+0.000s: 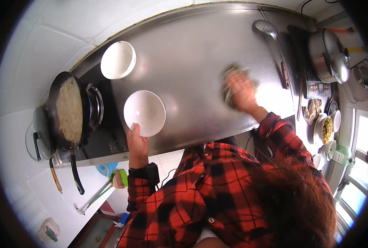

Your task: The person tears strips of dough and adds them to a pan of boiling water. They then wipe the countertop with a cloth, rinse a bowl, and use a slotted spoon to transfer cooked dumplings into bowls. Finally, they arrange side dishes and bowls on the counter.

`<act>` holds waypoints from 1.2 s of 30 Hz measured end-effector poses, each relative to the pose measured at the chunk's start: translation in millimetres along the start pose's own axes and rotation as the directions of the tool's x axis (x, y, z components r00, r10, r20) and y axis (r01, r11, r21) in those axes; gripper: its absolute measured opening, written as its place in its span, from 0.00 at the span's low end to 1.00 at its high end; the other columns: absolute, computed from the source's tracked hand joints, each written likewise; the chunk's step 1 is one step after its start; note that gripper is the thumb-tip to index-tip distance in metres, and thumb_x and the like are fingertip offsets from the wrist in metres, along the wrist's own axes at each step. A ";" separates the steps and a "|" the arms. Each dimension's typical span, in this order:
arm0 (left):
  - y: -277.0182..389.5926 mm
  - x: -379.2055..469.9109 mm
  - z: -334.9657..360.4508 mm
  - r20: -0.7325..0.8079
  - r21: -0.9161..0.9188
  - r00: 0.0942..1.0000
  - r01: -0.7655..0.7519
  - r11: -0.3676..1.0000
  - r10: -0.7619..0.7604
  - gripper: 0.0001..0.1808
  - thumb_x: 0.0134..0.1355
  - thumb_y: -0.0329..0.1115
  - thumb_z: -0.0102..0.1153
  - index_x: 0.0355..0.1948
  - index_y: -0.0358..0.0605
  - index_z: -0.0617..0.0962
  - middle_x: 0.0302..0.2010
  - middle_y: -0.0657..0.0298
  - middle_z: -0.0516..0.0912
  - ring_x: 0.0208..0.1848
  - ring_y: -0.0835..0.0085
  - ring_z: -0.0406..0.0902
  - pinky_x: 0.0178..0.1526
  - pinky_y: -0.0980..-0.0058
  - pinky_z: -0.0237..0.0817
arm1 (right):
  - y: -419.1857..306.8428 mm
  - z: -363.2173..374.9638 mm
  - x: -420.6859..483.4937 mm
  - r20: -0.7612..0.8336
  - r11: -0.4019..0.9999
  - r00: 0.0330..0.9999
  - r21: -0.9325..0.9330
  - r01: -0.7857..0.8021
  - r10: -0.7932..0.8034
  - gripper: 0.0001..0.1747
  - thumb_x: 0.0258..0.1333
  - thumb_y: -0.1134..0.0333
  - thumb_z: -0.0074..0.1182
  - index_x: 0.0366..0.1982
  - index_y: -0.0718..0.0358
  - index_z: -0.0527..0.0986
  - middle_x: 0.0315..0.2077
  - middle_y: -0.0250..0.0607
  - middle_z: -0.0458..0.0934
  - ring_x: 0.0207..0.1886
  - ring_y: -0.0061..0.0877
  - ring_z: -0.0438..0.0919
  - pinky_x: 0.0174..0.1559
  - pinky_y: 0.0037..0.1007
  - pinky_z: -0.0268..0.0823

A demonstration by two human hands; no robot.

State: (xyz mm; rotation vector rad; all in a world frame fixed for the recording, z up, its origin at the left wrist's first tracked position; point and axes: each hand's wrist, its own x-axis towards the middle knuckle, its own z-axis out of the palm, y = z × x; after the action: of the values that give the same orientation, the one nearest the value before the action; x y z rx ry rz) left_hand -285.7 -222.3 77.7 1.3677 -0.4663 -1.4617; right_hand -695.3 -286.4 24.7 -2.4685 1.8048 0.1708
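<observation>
My left hand (138,145) grips the near rim of a white bowl (145,111), its thumb over the edge and the inside of the bowl facing up. Pressed flat on the stainless steel counter (190,71), my right hand (241,90) has a wadded cloth (230,83) under it. Both the hand and the cloth are blurred. Farther back, a second white bowl (119,60) rests near the left end of the counter, beside the black stove top (109,133).
At left, a wok (69,111) of pale food sits on the stove, its handle jutting forward, with a glass lid (39,136) behind. A slotted spoon (266,28) lies at right, near a lidded steel pot (329,55). Beyond it stands a bowl of chopped vegetables (326,128).
</observation>
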 end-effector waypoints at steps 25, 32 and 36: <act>-4.5 81.7 96.7 -0.028 0.086 0.998 0.054 0.995 -0.051 0.24 0.69 0.37 0.44 0.63 0.39 0.62 0.58 0.54 0.72 0.54 0.59 0.75 0.46 0.62 0.74 | 41.3 -21.8 174.9 -0.310 0.969 0.951 0.233 0.080 -0.004 0.26 0.60 0.50 0.44 0.59 0.47 0.67 0.65 0.37 0.59 0.69 0.36 0.53 0.65 0.51 0.50; -23.4 136.5 178.6 0.164 0.033 0.986 0.038 0.999 -0.043 0.25 0.70 0.37 0.41 0.62 0.33 0.60 0.58 0.50 0.71 0.54 0.56 0.74 0.54 0.61 0.71 | 152.7 24.2 -39.2 -0.254 0.963 0.945 0.224 -0.149 0.205 0.32 0.60 0.54 0.45 0.65 0.53 0.60 0.69 0.40 0.52 0.70 0.39 0.51 0.67 0.47 0.46; -14.5 144.0 194.7 0.183 0.039 0.967 0.170 0.985 -0.174 0.26 0.70 0.42 0.45 0.60 0.32 0.61 0.53 0.48 0.71 0.52 0.55 0.74 0.57 0.59 0.67 | 117.9 22.4 -88.6 -0.184 0.839 0.833 0.287 -0.462 0.522 0.33 0.57 0.55 0.47 0.64 0.54 0.61 0.68 0.43 0.52 0.70 0.42 0.52 0.67 0.48 0.46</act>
State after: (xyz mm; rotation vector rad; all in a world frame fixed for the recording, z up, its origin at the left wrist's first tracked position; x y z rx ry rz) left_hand -439.3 -407.8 48.4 1.3217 -0.4943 -1.7416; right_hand -835.2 -235.6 14.9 -1.8850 2.3873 -0.3331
